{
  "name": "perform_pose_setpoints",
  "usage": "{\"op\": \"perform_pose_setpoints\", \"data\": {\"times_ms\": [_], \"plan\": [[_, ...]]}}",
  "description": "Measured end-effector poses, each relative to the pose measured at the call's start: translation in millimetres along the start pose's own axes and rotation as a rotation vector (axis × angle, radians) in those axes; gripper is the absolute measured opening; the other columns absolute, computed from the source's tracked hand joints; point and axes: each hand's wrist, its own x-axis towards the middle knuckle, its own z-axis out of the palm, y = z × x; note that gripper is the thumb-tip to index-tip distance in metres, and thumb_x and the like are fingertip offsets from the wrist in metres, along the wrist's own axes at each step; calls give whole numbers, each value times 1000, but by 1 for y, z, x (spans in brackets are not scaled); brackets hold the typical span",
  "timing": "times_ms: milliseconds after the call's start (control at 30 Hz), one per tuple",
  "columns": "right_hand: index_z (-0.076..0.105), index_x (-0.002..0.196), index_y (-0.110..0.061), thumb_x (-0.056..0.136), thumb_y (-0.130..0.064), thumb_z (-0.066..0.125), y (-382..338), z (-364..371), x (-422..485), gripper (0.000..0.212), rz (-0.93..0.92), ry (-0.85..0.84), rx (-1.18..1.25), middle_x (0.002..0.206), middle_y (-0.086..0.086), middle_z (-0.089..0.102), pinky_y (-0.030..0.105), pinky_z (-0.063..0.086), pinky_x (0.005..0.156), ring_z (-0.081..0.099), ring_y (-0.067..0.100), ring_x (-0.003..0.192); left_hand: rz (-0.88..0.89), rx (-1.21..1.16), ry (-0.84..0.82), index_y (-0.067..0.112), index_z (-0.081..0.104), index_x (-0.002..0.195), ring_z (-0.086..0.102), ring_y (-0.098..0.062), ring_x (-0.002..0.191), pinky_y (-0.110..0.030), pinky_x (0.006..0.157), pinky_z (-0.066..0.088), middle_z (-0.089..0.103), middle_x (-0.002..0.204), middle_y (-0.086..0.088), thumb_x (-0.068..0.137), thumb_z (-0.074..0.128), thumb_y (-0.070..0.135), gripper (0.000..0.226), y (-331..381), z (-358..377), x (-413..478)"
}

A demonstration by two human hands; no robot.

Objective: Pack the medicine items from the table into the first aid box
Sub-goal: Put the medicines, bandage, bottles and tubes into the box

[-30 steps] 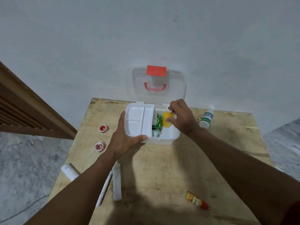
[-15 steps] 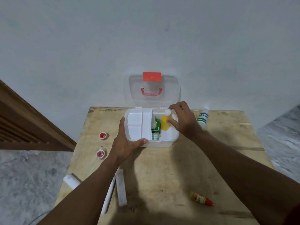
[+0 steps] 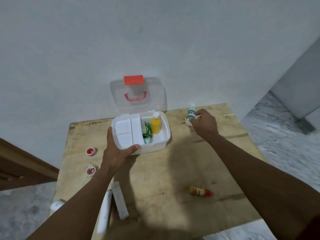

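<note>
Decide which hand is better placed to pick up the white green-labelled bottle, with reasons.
Right: the right hand pinches the white bottle, while the left hand grips the first aid box.

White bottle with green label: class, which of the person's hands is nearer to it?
Right. The right hand is at the bottle, fingers curled round it; the left hand is well off to its left, gripping a corner of the box.
</note>
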Motion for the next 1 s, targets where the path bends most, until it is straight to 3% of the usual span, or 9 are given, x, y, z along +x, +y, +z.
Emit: {"op": "perform_pose_setpoints", "data": {"times_ms": [100, 200, 400, 600, 833, 1000], "plan": [[60, 121, -8, 94, -25, 63, 1, -2, 17, 32, 59, 3, 28, 118, 14, 68, 29, 42, 84, 62, 32, 112, -6, 8, 5, 30, 29, 141, 47, -4, 114, -20, 84, 46, 45, 129, 13, 58, 86, 44, 102, -5, -2, 2], [59, 122, -6, 95, -24, 63, 0, -1, 40, 32, 93, -12, 33, 122, 15, 65, 30, 42, 84, 61, 33, 114, -16, 21, 14, 32, 32, 138, 47, 3, 116, -27, 87, 49, 47, 127, 18, 55, 87, 48, 101, -7, -2, 4], [59, 122, -2, 93, -24, 65, 6, 7, 90, 36, 169, -55, 26, 125, 16, 64, 34, 47, 91, 60, 34, 117, -42, 51, 24, 44, 33, 134, 47, 14, 112, -18, 83, 47, 47, 125, 25, 55, 85, 51, 95, 0, 3, 5], [58, 118, -1, 92, -24, 66, 8, 19, 117, 36, 226, -125, -51, 120, 18, 66, 30, 40, 77, 63, 36, 112, -54, 42, 50, 35, 35, 140, 50, 2, 118, -24, 87, 48, 51, 131, 15, 56, 86, 48, 99, 3, 5, 5], [58, 122, 0, 86, -27, 71, 8, 30, 125, 47, 277, -185, -2, 121, 17, 66, 32, 48, 85, 64, 34, 114, -55, 77, 26, 33, 34, 140, 51, -5, 119, -27, 88, 51, 50, 130, 14, 64, 86, 39, 92, 6, 6, 7], [47, 126, -3, 83, -24, 73, 3, 31, 121, 54, 288, -184, 41, 121, 15, 62, 36, 51, 88, 62, 35, 111, -42, 53, 20, 29, 34, 140, 51, -5, 119, -20, 84, 55, 50, 129, 12, 63, 85, 39, 92, 9, 7, 6]]}}
